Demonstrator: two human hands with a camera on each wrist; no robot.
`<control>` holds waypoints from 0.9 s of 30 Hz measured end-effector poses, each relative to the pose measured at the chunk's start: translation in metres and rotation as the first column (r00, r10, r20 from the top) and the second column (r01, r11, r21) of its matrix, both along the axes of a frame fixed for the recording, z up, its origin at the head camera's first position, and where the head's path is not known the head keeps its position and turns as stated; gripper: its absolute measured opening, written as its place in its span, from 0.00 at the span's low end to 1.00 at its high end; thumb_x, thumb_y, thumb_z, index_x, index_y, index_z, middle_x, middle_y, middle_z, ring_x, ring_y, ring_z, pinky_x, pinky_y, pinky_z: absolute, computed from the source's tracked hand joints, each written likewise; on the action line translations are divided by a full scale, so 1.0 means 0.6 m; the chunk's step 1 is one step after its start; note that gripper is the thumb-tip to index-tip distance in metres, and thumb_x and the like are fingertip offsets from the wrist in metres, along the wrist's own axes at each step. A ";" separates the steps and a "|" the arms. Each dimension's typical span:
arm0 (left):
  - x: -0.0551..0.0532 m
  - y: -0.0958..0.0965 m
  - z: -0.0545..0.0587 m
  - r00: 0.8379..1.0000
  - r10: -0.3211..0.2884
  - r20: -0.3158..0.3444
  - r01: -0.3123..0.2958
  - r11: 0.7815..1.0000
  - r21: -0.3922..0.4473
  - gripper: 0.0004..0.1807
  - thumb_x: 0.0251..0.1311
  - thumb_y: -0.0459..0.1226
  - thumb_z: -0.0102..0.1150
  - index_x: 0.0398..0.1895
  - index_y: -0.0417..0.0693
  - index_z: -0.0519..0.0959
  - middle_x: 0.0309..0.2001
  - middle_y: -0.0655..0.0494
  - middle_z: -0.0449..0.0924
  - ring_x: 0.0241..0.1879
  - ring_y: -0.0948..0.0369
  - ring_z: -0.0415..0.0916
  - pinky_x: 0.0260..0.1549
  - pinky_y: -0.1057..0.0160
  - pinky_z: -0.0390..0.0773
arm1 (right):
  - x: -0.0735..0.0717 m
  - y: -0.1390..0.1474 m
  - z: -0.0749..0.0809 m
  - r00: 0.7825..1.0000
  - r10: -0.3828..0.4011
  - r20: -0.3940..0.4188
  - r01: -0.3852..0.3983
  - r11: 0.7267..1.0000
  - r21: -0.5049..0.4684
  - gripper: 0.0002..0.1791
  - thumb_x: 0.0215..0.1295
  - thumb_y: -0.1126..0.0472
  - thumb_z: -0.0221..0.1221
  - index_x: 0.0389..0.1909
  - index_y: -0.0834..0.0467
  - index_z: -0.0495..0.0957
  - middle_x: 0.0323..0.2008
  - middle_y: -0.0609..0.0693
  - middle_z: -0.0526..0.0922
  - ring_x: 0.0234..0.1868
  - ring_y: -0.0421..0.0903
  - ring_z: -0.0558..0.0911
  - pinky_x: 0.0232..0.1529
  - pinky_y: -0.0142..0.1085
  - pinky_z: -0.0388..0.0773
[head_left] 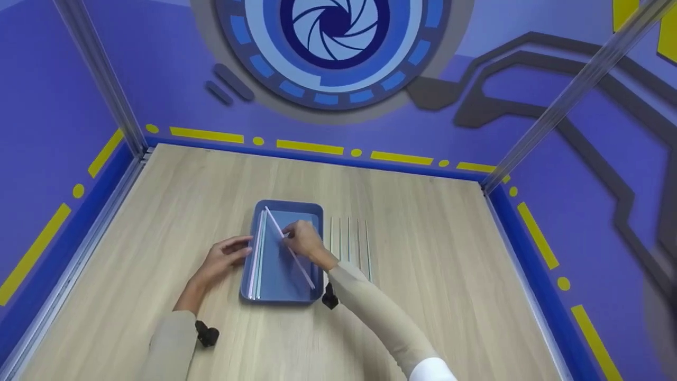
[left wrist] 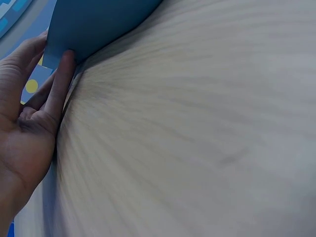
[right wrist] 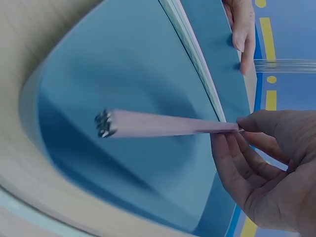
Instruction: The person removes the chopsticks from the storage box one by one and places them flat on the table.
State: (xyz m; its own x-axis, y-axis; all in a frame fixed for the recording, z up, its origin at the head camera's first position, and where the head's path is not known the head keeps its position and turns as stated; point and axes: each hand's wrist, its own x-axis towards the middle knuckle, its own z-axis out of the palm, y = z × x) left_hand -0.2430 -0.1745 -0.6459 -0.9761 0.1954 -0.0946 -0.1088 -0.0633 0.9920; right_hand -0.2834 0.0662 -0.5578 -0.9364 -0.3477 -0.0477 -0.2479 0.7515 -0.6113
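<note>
My right hand (head_left: pixel 304 239) pinches a long, slim, pale pink stick (head_left: pixel 304 272) between thumb and fingertips, over the blue tray (head_left: pixel 283 302). The stick slants across the tray; its near end looks silvery and lumpy in the right wrist view. Along the tray's left side lie slim pink and pale green sticks (right wrist: pixel 195 59), side by side. With fingers extended, my left hand (head_left: pixel 219 260) touches the tray's left outer wall. The left wrist view shows fingertips (left wrist: pixel 68 57) against that wall.
Several thin sticks (head_left: pixel 349 238) lie in a spaced row on the wooden table (head_left: pixel 433 254), right of the tray and partly behind my right forearm. Blue panels (head_left: pixel 158 90) with metal posts (head_left: pixel 576 95) stand around the table's back and sides.
</note>
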 end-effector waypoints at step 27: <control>0.001 -0.002 0.000 1.000 -0.019 -0.009 0.019 1.000 0.024 0.28 0.69 0.32 0.62 0.69 0.28 0.69 0.63 0.31 0.75 0.49 0.68 0.83 0.50 0.67 0.86 | -0.011 0.081 0.009 0.994 -0.087 -0.059 0.086 0.996 -0.015 0.11 0.63 0.69 0.64 0.44 0.69 0.86 0.38 0.61 0.90 0.34 0.50 0.89 0.32 0.35 0.88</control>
State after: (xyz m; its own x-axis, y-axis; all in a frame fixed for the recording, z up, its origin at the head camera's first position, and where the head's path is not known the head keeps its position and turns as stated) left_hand -0.2425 -0.1758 -0.6460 -0.9730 0.2160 -0.0815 -0.1019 -0.0851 0.9911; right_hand -0.2902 0.1148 -0.5524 -0.9641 -0.2654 0.0124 -0.2183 0.7645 -0.6066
